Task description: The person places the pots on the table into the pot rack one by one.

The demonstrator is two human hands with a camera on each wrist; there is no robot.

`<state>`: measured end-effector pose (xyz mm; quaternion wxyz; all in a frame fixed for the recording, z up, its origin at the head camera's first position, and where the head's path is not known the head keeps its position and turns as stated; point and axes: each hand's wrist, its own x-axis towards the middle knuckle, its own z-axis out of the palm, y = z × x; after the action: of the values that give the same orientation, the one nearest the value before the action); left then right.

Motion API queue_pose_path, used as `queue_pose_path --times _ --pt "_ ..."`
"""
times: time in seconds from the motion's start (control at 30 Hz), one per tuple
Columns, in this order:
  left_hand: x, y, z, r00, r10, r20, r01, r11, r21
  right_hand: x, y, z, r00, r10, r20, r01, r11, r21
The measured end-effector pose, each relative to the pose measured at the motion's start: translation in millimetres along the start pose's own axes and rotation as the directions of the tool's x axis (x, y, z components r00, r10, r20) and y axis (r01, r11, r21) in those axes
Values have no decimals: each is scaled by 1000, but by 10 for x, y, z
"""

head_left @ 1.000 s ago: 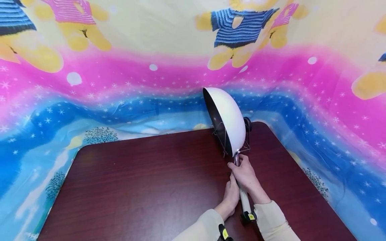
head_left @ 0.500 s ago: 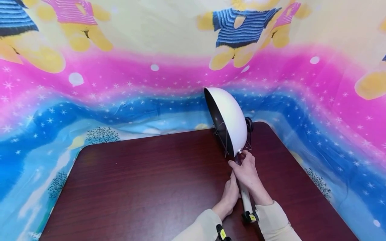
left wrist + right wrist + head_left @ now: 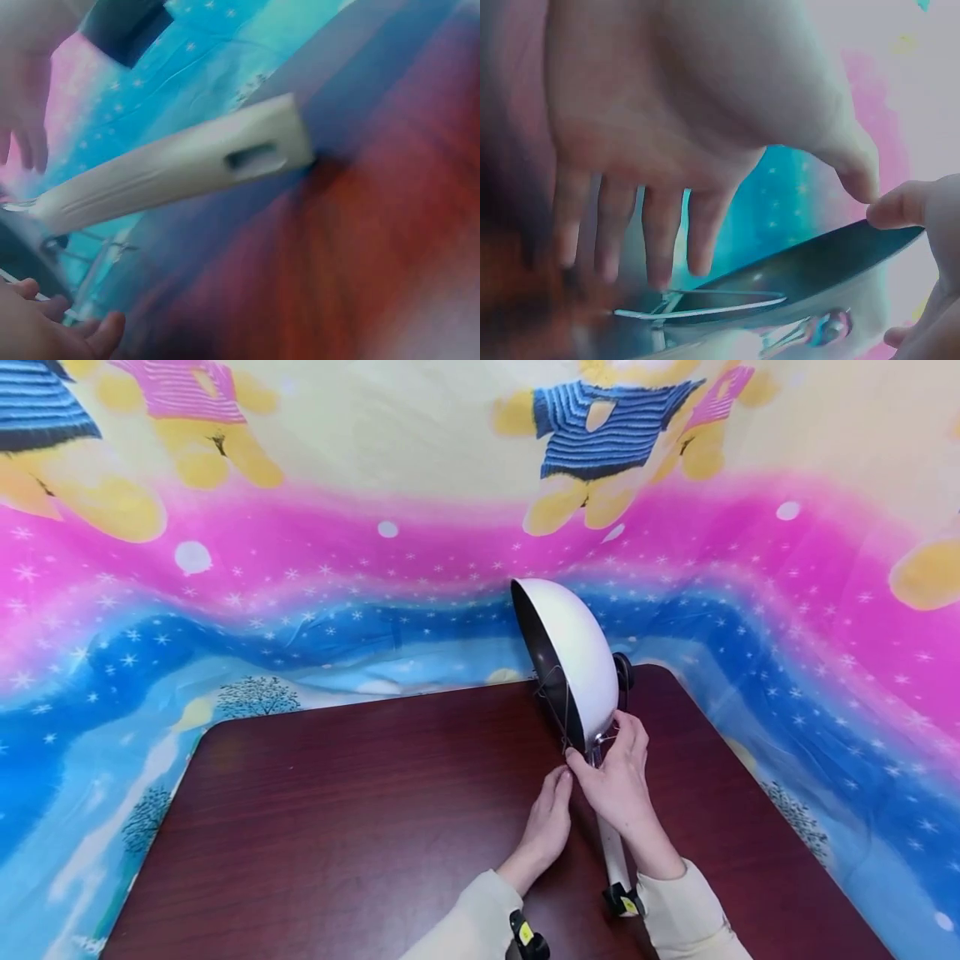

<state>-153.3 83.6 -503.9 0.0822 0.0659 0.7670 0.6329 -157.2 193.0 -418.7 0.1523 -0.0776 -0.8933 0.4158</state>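
Observation:
A white wok with a dark inside stands on its edge in a thin wire rack, right of the table's middle. Its cream handle points toward me. My right hand is around the place where handle meets bowl, thumb on the left and fingers on the right. In the left wrist view those fingers hang straight beside the handle's bowl end. My left hand lies left of the handle, fingers extended and apart from it. The hanging slot at the handle's end shows there too.
A black round part shows behind the wok on its right. The dark red-brown table reaches a patterned cloth at the back and sides. Black bands with yellow labels are on both wrists.
My left hand has come off the handle and moved left. My right hand has shifted up from the handle toward the bowl, its fingers spreading. The wok has stayed in place.

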Motion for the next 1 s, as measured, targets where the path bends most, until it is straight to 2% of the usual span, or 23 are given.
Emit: queue_pose_path --times 0.17,0.23,0.33,0.4,0.47,0.6,0.7,0.8,0.9,1.0 --pt "38 25 -287 996 83 15 -84 993 79 -33 -146 8 990 -117 -79 114 993 -36" --pt "61 29 -443 990 136 25 -138 982 126 -33 -197 14 977 -181 -112 174 982 -69" --pt "97 51 -709 983 185 17 -184 959 215 -32 -273 38 947 -278 -162 259 957 -127" --pt "120 78 -895 979 202 4 -195 940 281 -41 -334 63 918 -348 -189 321 933 -161" --pt "134 117 -1077 978 209 -11 -192 919 344 -47 -404 95 879 -426 -214 389 900 -196" --pt "140 196 -1391 970 238 -51 -190 870 455 -40 -542 183 788 -565 -245 510 822 -254" --pt "117 238 -1587 970 233 -71 -159 827 540 -35 -625 262 749 -622 -228 562 779 -277" --pt "101 250 -1751 973 219 -75 -124 767 630 -30 -678 351 739 -646 -192 590 758 -278" --pt "89 238 -1887 974 211 -82 -96 711 697 -28 -719 447 744 -650 -152 601 751 -273" --pt "75 202 -1998 975 196 -101 -60 677 734 -29 -738 537 734 -667 -127 619 734 -280"
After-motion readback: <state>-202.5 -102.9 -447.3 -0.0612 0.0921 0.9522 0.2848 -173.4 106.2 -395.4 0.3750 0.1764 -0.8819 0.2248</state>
